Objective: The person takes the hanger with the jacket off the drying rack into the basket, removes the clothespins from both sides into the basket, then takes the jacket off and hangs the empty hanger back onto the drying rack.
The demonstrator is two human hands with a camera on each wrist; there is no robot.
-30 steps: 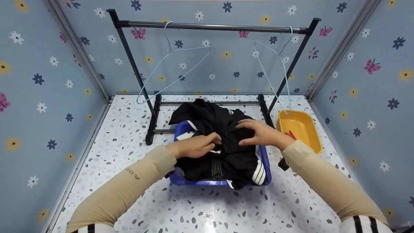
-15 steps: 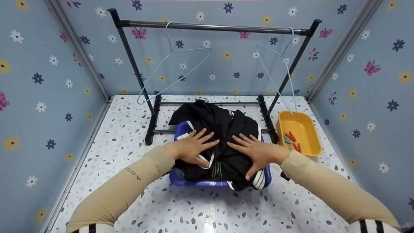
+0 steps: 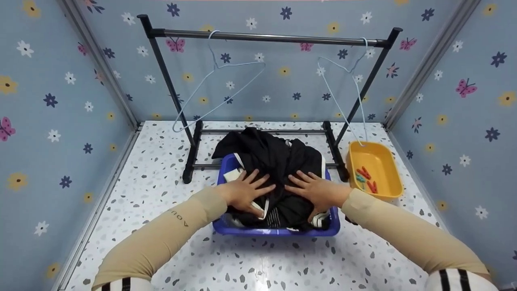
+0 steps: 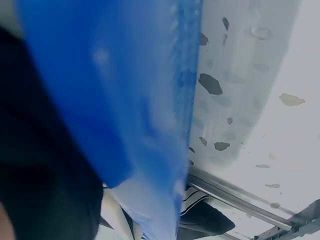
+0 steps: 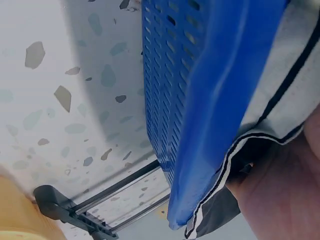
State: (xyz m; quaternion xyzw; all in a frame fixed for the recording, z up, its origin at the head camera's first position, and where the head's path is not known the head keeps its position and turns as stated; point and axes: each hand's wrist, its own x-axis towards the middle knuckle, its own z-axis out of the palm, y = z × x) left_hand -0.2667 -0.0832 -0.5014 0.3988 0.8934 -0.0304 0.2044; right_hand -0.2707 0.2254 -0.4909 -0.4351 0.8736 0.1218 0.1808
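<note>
Black clothes (image 3: 274, 159) with white trim and stripes fill a blue basket (image 3: 278, 232) on the floor, some draping over its far rim. My left hand (image 3: 247, 193) lies spread on the left part of the pile, fingers straight. On the right part my right hand (image 3: 317, 192) rests the same way, palm down and fingers fanned out. In the left wrist view the basket wall (image 4: 125, 100) is blurred beside dark cloth. The right wrist view shows the slotted basket side (image 5: 170, 75), white-and-black cloth (image 5: 290, 75) over the rim and part of my right hand (image 5: 285, 190).
A black clothes rack (image 3: 274, 38) stands behind the basket, with a pale wire hanger (image 3: 220, 97) at left and another hanger (image 3: 343, 101) at right. A yellow tub (image 3: 383, 161) right of the basket holds several red and green clothespins (image 3: 365, 173). Flowered walls enclose the speckled floor.
Both hands have gone from being raised with bent fingers to lying flat on the clothes. The pile's front has sunk lower inside the basket rim.
</note>
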